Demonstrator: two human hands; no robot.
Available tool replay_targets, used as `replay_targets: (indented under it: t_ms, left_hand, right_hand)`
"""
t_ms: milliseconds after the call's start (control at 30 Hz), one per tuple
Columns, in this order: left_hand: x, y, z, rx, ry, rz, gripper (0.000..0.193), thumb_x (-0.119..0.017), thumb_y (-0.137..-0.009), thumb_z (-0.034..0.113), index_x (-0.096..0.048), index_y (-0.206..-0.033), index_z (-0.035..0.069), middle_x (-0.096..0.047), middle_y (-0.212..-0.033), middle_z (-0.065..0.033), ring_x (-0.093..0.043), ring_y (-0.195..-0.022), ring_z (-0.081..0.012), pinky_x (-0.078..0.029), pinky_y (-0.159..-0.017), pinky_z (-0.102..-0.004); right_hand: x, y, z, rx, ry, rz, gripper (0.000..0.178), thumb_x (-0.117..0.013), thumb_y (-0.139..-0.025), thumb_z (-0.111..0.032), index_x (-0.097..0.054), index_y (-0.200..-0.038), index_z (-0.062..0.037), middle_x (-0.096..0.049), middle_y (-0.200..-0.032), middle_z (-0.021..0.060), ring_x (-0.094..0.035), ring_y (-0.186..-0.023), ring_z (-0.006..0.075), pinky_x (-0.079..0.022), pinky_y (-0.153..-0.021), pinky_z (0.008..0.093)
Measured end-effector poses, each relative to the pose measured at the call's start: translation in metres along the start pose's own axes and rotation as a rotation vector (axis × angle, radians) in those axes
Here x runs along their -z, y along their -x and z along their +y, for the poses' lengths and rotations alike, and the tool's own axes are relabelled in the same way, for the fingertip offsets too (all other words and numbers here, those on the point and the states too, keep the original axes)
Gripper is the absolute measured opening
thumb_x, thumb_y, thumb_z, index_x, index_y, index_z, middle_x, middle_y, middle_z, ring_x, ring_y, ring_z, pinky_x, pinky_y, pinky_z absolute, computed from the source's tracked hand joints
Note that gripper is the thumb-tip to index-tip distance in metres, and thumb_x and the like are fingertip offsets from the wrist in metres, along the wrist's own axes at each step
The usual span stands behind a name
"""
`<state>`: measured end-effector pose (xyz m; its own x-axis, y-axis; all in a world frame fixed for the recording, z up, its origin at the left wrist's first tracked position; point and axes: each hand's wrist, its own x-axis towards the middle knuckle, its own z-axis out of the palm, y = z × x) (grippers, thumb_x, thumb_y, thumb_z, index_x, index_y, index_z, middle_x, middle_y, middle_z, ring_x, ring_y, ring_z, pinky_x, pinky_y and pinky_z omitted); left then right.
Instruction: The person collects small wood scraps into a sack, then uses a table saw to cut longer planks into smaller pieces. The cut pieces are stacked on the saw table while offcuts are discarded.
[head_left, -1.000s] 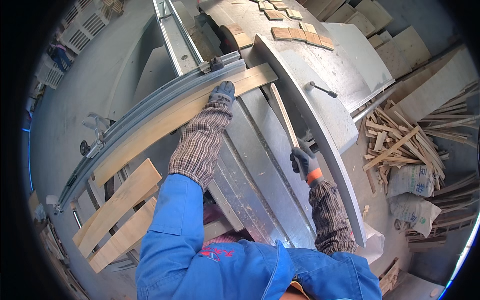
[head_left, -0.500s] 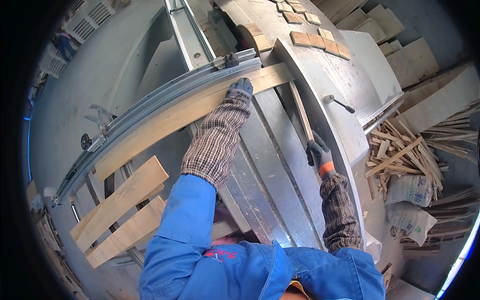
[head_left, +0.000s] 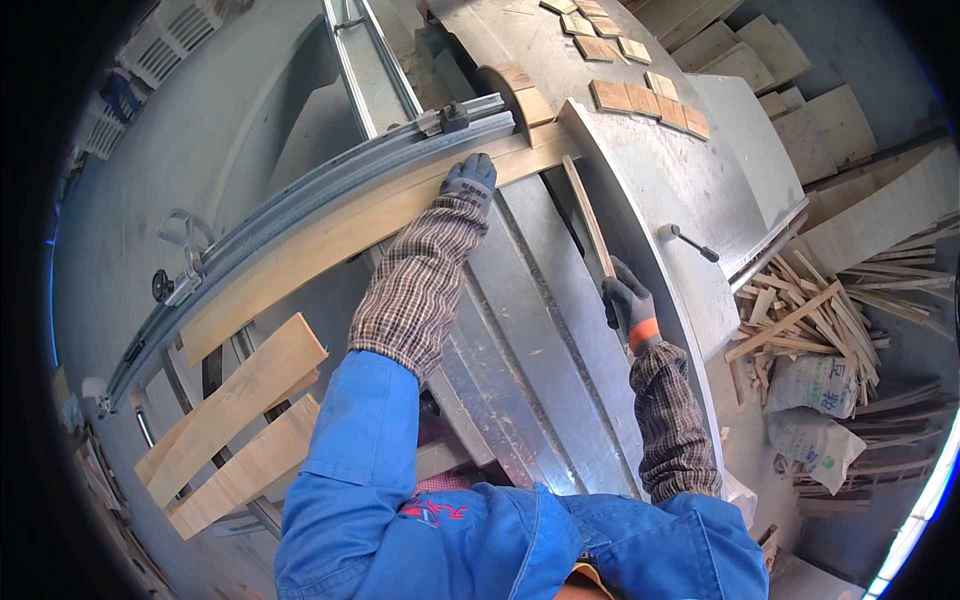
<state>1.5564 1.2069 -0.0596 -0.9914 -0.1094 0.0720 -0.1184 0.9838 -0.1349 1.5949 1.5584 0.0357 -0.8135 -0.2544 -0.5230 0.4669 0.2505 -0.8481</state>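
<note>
Grey-gloved left hand (head_left: 470, 178) rests, grip unclear, on a long pale wooden board (head_left: 320, 255) along the far silver metal fence (head_left: 385, 165), while the grey-gloved right hand (head_left: 628, 297) clenches a thin wooden stick (head_left: 588, 215) whose slipping could skew the board.

A long, flat, pale wooden board (head_left: 340, 248) lies slantwise across the far part of the table (head_left: 540, 350), its left end reaching past the left edge. Near the right edge, a slim wooden stick (head_left: 589, 215), held at its near end, points away, its far tip close to the board's right end.
</note>
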Motion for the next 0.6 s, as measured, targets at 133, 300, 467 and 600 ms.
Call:
replay_targets:
  t_ms: [133, 300, 467, 600]
  left_hand:
    - [-0.004, -0.008, -0.002, 0.018, 0.02, -0.026, 0.043, -0.051, -0.094, 0.014, -0.054, -0.136, 0.007, -0.048, -0.138, -0.0072, -0.043, -0.132, -0.0219, -0.041, -0.105, -0.0346]
    - [-0.012, -0.013, -0.005, 0.066, 0.072, -0.05, 0.045, -0.053, -0.094, 0.019, -0.053, -0.138, 0.012, -0.048, -0.138, -0.0051, -0.043, -0.133, -0.0211, -0.039, -0.109, -0.0346]
    - [-0.017, -0.018, -0.01, 0.093, 0.194, -0.086, 0.052, -0.057, -0.096, 0.029, -0.047, -0.145, 0.014, -0.039, -0.154, -0.0043, -0.036, -0.143, -0.0229, -0.031, -0.117, -0.0377]
    - [-0.006, -0.01, -0.009, 0.104, 0.247, -0.128, 0.061, -0.06, -0.094, 0.033, -0.042, -0.148, 0.012, -0.034, -0.159, -0.0051, -0.031, -0.147, -0.0253, -0.028, -0.12, -0.0387]
  right_hand:
    - [0.001, -0.013, 0.002, -0.009, -0.024, -0.007, 0.059, -0.066, -0.088, -0.021, -0.053, -0.145, -0.0129, -0.055, -0.071, -0.0014, -0.046, -0.048, 0.0088, -0.035, -0.043, 0.0254]
    - [-0.011, -0.042, -0.002, -0.031, -0.108, -0.025, 0.06, -0.069, -0.087, -0.02, -0.054, -0.145, -0.0158, -0.054, -0.07, -0.0017, -0.044, -0.048, 0.0089, -0.034, -0.043, 0.0258]
    - [-0.03, -0.072, -0.01, -0.013, -0.126, -0.012, 0.059, -0.07, -0.087, -0.02, -0.054, -0.145, -0.0181, -0.052, -0.07, -0.0029, -0.043, -0.049, 0.0087, -0.034, -0.044, 0.0259]
    - [-0.012, -0.065, 0.016, 0.038, -0.145, -0.007, 0.06, -0.069, -0.089, -0.019, -0.052, -0.146, -0.0156, -0.056, -0.075, -0.0013, -0.045, -0.05, 0.0082, -0.035, -0.044, 0.0255]
